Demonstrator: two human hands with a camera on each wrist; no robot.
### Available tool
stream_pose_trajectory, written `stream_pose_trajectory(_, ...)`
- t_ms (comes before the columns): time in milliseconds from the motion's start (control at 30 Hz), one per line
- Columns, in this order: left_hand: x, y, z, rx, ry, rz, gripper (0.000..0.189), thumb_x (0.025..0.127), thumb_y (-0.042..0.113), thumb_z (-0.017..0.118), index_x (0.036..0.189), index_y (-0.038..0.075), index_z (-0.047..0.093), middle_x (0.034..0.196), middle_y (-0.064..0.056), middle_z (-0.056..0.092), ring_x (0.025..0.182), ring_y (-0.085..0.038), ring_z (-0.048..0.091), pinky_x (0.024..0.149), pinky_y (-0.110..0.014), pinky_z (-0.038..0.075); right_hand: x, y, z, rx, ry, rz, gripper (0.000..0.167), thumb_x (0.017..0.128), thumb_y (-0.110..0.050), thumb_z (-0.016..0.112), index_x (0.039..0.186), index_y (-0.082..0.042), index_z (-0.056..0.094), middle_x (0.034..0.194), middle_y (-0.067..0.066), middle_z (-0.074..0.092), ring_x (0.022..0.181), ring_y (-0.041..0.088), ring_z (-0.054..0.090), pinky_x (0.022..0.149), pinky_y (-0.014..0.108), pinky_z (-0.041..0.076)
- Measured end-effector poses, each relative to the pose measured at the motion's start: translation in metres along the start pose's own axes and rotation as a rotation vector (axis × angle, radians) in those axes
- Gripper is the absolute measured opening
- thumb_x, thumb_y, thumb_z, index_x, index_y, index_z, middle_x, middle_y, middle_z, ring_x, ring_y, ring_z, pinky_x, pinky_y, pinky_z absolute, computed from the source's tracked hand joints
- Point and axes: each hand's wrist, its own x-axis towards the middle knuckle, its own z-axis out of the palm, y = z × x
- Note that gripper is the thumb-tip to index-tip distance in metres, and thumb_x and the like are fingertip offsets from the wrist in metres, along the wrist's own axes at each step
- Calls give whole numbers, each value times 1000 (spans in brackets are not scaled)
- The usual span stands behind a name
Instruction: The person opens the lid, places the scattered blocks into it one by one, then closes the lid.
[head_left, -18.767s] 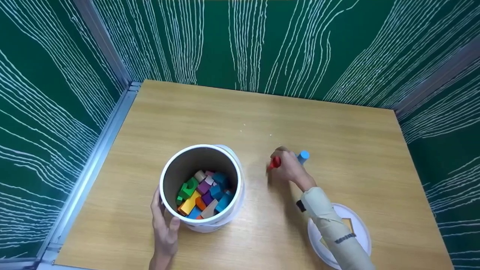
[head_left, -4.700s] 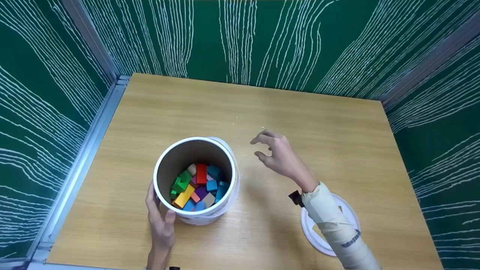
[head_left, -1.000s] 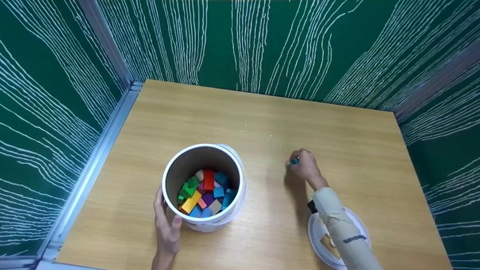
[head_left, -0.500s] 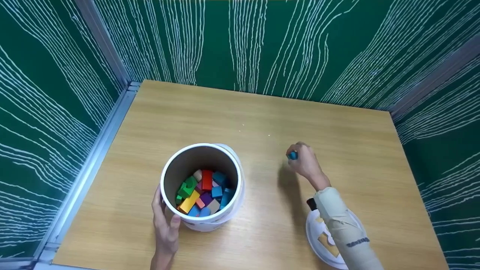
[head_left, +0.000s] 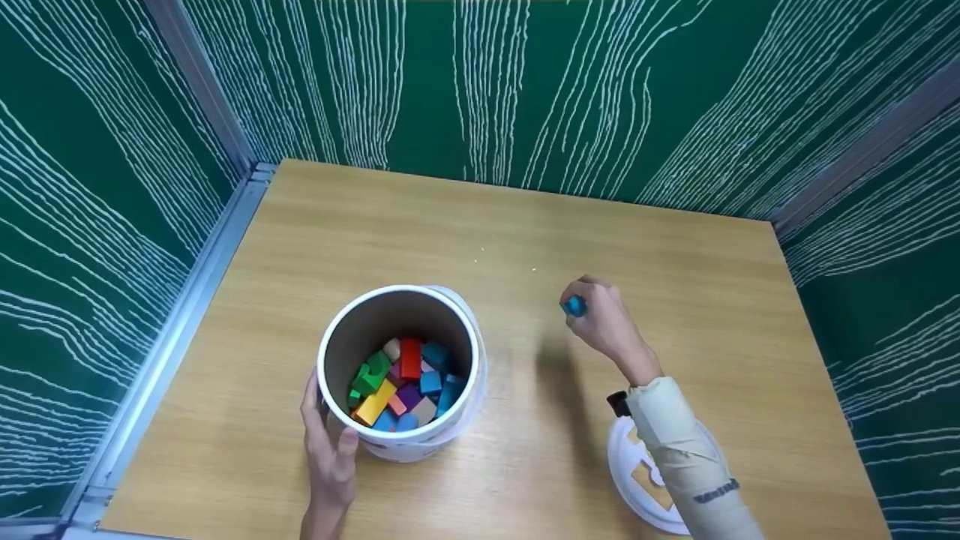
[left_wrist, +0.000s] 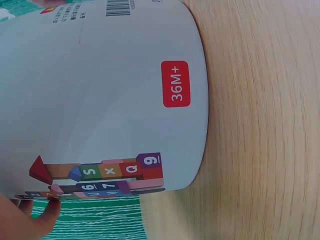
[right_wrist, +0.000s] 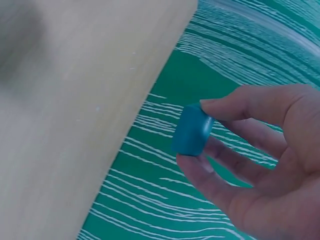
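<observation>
A white bucket (head_left: 405, 448) stands left of the middle, its open mouth tipped into view. Wooden blocks in many colours lie inside, among them a red block (head_left: 410, 359), a yellow block (head_left: 374, 405) and a green arch-shaped block (head_left: 372, 374). My left hand (head_left: 330, 457) holds the bucket's left side, thumb close to the rim; the left wrist view shows fingertips (left_wrist: 47, 215) against the printed wall. Right of the bucket, my right hand (head_left: 604, 319) pinches a small teal block (right_wrist: 192, 130) between thumb and fingers, above the table.
A white round lid (head_left: 626, 480) lies at the lower right, partly hidden under the right sleeve (head_left: 686, 457). Tiny white specks (head_left: 534, 269) dot the wooden table (head_left: 420, 217). Green panels (head_left: 431, 82) with white lines surround it on three sides.
The red block, in my right hand long ago, now lies in the bucket; the blue cylinder has left the table. In the last second the teal block has risen off the table, moving left.
</observation>
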Motion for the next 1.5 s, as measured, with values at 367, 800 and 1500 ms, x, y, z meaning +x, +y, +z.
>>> stream_pose_trajectory(367, -1, -4, 0, -63, 8, 39, 66, 90, 20, 49, 149, 10, 22, 151, -7, 28, 135, -23, 27, 111, -29, 24, -9, -31, -8, -31, 31, -127, 18, 74, 4, 71, 91, -2, 70, 103, 15, 61, 94, 34, 54, 82, 48, 53)
stream_pose_trajectory(800, -1, -5, 1, -56, -6, 47, 66, 90, 19, 48, 150, 12, 21, 152, -7, 27, 136, -24, 26, 111, -30, 23, -17, -68, -15, -21, 25, -214, 18, 75, 1, 74, 91, -7, 71, 101, 7, 62, 90, 23, 53, 78, 35, 54)
stream_pose_trajectory(1500, 0, -1, 1, -1, 2, 25, 65, 90, 20, 49, 150, 15, 22, 152, -5, 27, 134, -20, 27, 109, -24, 24, -29, -133, -16, -22, -20, -500, 22, 74, 1, 74, 93, -11, 71, 105, 5, 62, 95, 17, 51, 79, 28, 51)
